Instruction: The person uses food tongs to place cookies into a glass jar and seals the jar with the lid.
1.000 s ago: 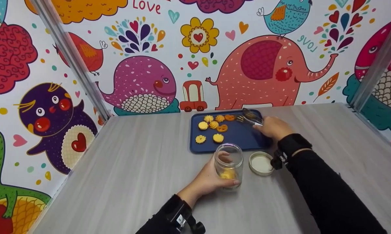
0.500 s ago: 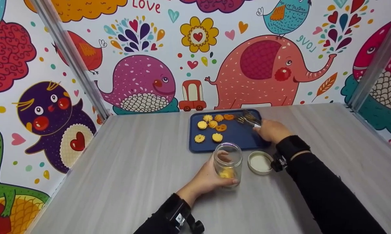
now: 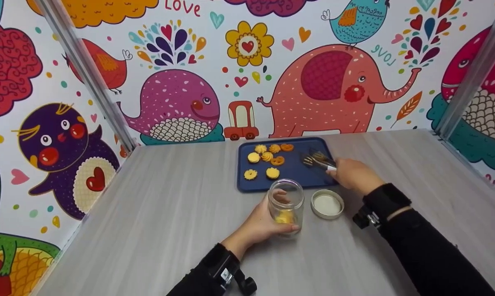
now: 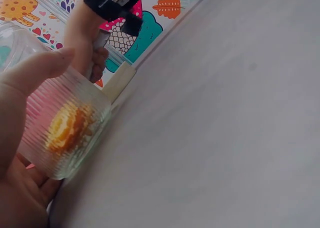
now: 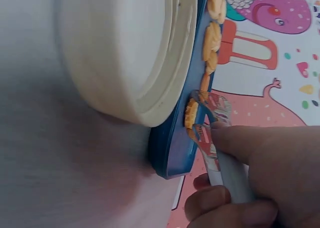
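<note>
My left hand (image 3: pixel 261 224) grips a clear glass jar (image 3: pixel 290 199) low on its side; the jar has no lid on, and its ribbed wall shows in the left wrist view. Inside, at the bottom, lies yellow cookie (image 4: pixel 70 128). My right hand (image 3: pixel 356 174) holds a pair of metal tongs (image 3: pixel 323 161), whose tips hover over the right part of a blue tray (image 3: pixel 296 181). In the right wrist view the tips are spread, with a cookie (image 5: pixel 191 113) lined up between them; I cannot tell whether they touch it.
Several cookies (image 3: pixel 267 156) and pretzels (image 3: pixel 277 160) lie on the tray's left half. The jar's lid (image 3: pixel 327 204) lies inside up on the table (image 3: pixel 181 205), between jar and right wrist. A printed wall (image 3: pixel 247 82) stands behind the tray.
My right hand and the tongs have drawn a little toward me and to the right, away from the pretzels. The left hand keeps its hold on the jar.
</note>
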Demonstrator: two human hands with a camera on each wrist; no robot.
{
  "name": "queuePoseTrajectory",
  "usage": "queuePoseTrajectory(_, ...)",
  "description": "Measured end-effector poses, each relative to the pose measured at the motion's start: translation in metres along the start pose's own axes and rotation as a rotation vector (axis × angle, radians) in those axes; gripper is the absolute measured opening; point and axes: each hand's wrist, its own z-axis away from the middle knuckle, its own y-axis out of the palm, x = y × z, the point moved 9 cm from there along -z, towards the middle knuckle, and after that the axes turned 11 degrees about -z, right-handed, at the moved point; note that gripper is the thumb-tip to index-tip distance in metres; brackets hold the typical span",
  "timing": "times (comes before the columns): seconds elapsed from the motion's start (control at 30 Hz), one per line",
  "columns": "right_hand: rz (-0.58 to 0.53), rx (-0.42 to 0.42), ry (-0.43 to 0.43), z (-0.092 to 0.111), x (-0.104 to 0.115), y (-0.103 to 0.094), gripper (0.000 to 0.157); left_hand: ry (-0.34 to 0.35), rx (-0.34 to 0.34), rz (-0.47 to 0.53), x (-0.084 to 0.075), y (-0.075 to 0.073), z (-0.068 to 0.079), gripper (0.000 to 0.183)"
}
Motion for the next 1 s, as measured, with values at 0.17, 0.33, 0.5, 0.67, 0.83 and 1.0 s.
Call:
queuePoseTrajectory(0.17,-0.005,-0.029,-0.072,0.016,0.001,0.0,0.047,0.008,-0.015,-0.001,0.0,-0.003,0.0,0.08)
queuePoseTrajectory(0.33,-0.042,-0.035,-0.06,0.024,-0.009,0.004,0.05,0.015,-0.013,-0.008,-0.002,-0.002,-0.001,0.081)
queuePoseTrajectory(0.5,-0.07,-0.037,-0.042,0.027,-0.017,0.009,0.054,0.001,-0.004,-0.001,0.0,0.001,0.0,0.081)
queuePoseTrajectory(0.67,-0.071,-0.056,-0.055,0.03,-0.017,0.011,0.054,-0.007,0.001,-0.002,0.003,0.001,0.001,0.082)
queuePoseTrajectory(0.83,-0.058,-0.091,-0.079,0.03,-0.016,0.007,0.053,-0.014,0.005,0.007,0.003,0.002,0.0,0.083)
queuePoseTrajectory(1.0,-0.071,-0.082,-0.062,0.027,-0.018,0.004,0.058,-0.013,0.006,0.015,0.001,0.002,-0.001,0.083)
